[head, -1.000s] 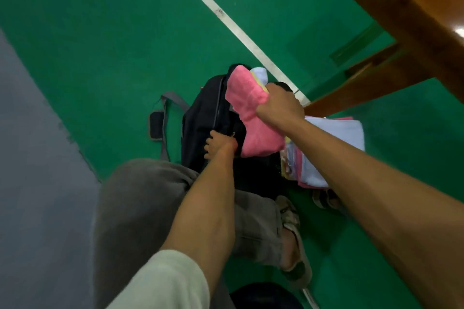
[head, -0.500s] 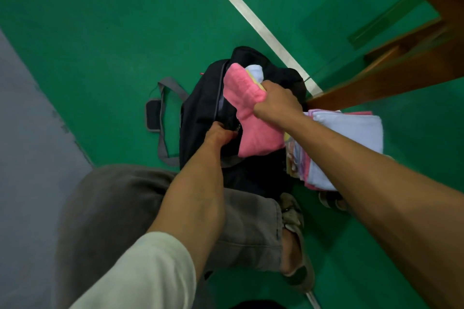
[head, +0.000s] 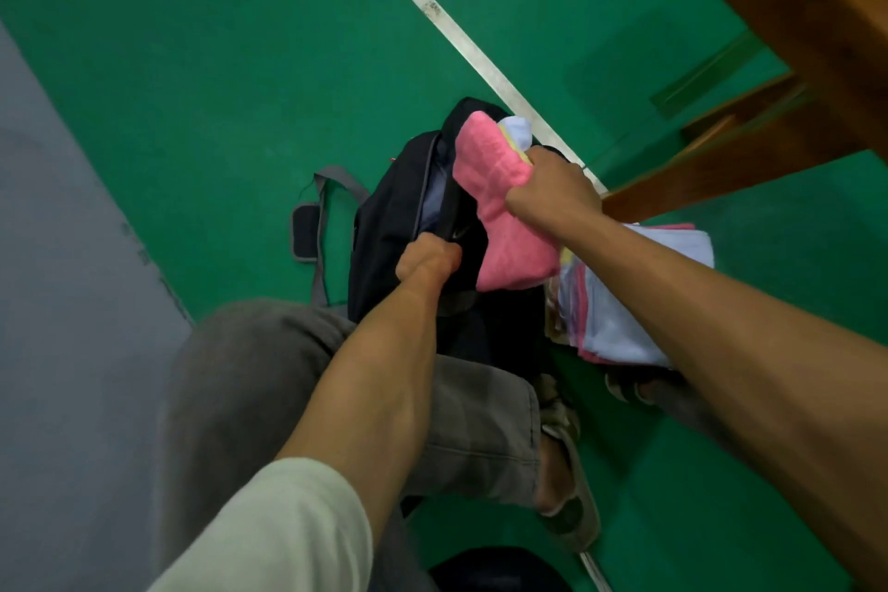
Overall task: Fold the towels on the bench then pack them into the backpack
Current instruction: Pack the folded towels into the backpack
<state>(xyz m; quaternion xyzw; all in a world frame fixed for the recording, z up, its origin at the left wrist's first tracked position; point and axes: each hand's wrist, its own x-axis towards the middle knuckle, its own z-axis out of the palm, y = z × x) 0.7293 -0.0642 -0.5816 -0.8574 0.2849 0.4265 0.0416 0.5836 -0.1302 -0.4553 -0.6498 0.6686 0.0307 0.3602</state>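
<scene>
Indoor sports court, green floor [head: 240, 63], white line [head: 447, 29], wooden bench [head: 793, 14]

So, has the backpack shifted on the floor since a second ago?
No; the backpack sits equally near the white floor line; only the camera moved.

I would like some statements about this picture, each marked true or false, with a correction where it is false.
1. The right hand grips a bundle of folded towels with a pink terry towel outermost. True.
2. The left hand rests flat on the green floor. False: its fingers grip the opening edge of the black fabric backpack.
3. The backpack stands on the brown wooden bench. False: it is on the floor.
4. A stack of folded pale blue and pink towels lies under the right forearm. True.
</scene>
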